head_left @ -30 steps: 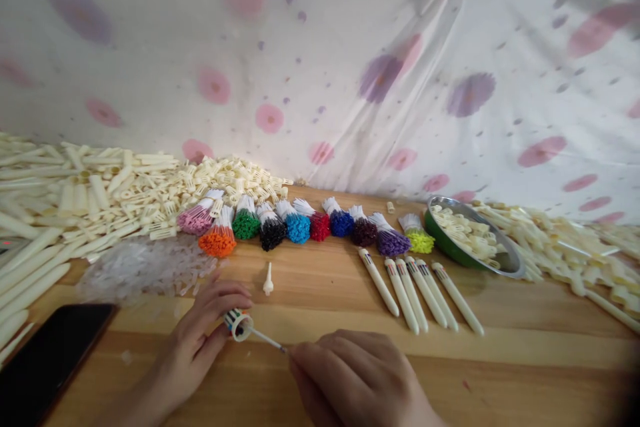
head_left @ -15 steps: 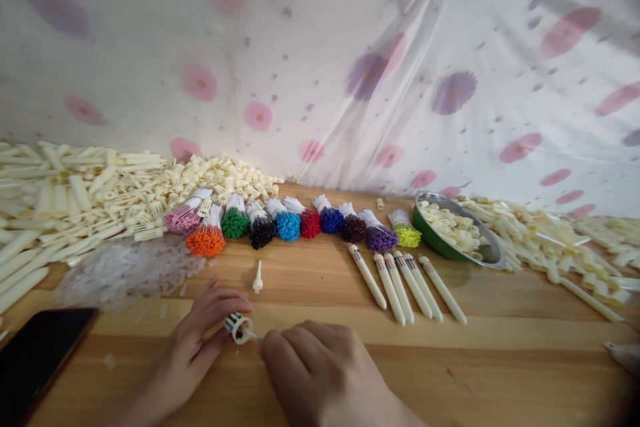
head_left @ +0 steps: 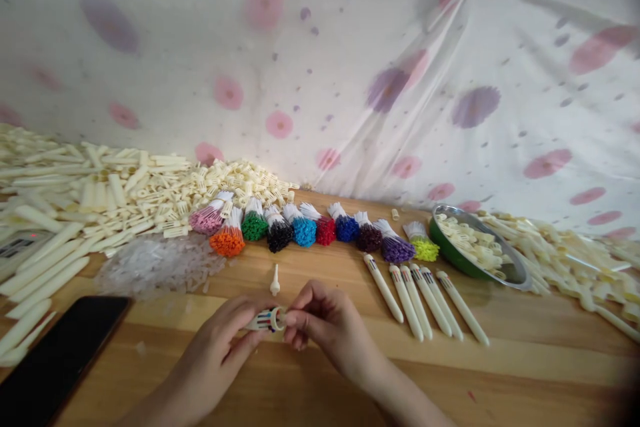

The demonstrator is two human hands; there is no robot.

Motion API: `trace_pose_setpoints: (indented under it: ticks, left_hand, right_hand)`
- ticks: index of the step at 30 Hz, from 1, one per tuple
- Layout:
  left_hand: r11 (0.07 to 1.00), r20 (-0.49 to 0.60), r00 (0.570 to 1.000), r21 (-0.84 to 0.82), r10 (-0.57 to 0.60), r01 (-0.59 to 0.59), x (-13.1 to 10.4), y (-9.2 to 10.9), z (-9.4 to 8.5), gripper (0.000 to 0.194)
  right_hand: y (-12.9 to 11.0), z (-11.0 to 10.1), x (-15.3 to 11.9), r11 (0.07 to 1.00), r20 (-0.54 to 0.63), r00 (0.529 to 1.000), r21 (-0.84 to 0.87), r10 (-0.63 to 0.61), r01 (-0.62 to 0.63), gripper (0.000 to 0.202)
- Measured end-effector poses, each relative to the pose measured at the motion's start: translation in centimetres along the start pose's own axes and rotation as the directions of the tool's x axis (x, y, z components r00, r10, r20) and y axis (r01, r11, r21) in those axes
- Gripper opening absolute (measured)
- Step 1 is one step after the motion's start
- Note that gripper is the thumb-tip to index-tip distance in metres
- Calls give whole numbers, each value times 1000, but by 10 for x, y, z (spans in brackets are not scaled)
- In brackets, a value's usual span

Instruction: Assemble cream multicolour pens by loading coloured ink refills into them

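Observation:
My left hand (head_left: 225, 340) grips a white slotted pen top (head_left: 260, 321) with coloured sliders in its slots, its open ring end facing right. At that open end my right hand (head_left: 325, 327) has thumb and fingers pinched together. Something small and pale shows at the fingertips, too little to name. Just beyond the hands a small white pointed plastic piece (head_left: 275, 280) stands on the wooden table (head_left: 320, 280). Bundles of refills with coloured ends lie in a row behind it, among them orange refills (head_left: 227, 240), black refills (head_left: 279, 235) and red refills (head_left: 325, 230).
Several assembled multicolour pens (head_left: 413, 303) lie at right, before a green-sided metal bowl (head_left: 453, 250) of white parts. White pen barrels (head_left: 55, 253) and slotted parts are heaped at left, near clear plastic pieces (head_left: 155, 263) and a black phone (head_left: 65, 353). A flowered sheet (head_left: 300, 80) hangs behind.
The view has shifted left. My right hand has turned, and its fingertips have come right up to the pen top's open end, where a thin pale rod showed before. My left hand keeps its grip.

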State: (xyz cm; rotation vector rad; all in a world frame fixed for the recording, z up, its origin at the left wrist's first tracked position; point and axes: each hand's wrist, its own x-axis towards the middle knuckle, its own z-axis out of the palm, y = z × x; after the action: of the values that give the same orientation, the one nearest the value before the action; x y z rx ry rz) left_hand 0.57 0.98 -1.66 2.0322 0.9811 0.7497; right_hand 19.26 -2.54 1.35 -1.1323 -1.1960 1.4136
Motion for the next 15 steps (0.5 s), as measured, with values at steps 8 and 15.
trace_pose_setpoints:
  ticks: [8, 15]
  left_hand:
    - [965, 114, 984, -211, -134, 156, 0, 5, 4, 26]
    - [956, 150, 981, -249, -123, 158, -1, 9, 3, 25]
  right_hand:
    - [1, -3, 2, 990, 109, 990, 106, 85, -97, 37]
    - [-10, -8, -9, 979, 52, 996, -188, -67, 75, 26]
